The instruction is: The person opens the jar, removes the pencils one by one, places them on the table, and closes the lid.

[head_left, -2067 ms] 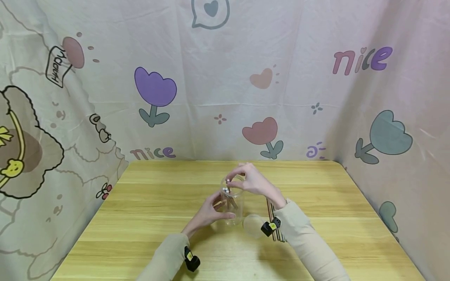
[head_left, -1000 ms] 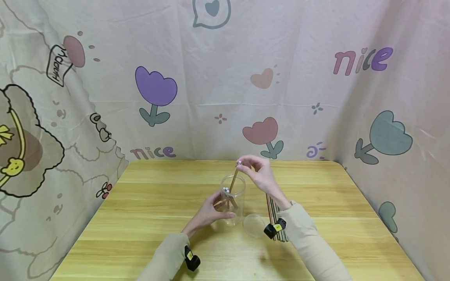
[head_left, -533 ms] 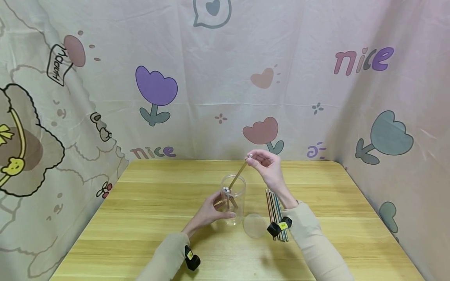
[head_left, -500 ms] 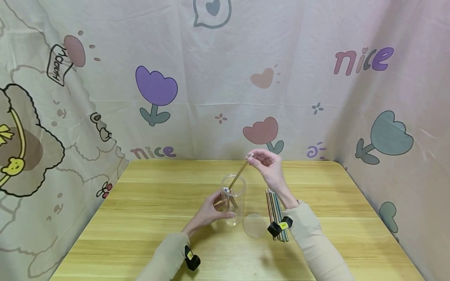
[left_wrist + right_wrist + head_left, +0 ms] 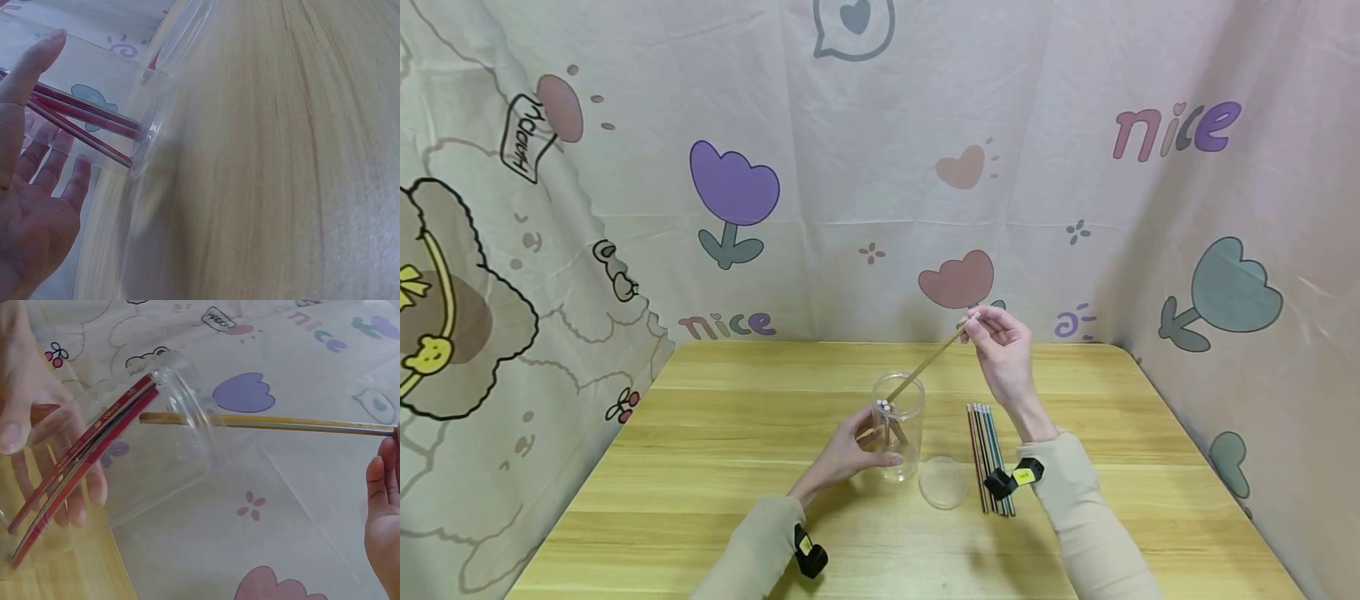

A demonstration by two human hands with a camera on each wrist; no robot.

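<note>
A clear cylindrical jar [image 5: 912, 446] stands on the table, its mouth uncovered. My left hand [image 5: 842, 457] holds it low on the left side, thumb in front and fingers behind. Inside lean several red pencils [image 5: 80, 445], their white ends near the rim. My right hand [image 5: 1006, 358], up and to the right of the jar, pinches the white-tipped end of a yellow pencil [image 5: 928, 364]. That pencil slants down leftward, and its lower end is inside the jar's mouth, as the right wrist view shows.
A round clear lid [image 5: 943, 483] lies flat just right of the jar. Farther right, several pencils [image 5: 988, 442] lie side by side on the wooden table [image 5: 715, 467], partly under the right wrist camera. A printed curtain [image 5: 850, 167] hangs behind the table.
My right hand has moved up and right from the jar's mouth, drawing the yellow pencil mostly out and tilting it. The left hand and jar have stayed in place.
</note>
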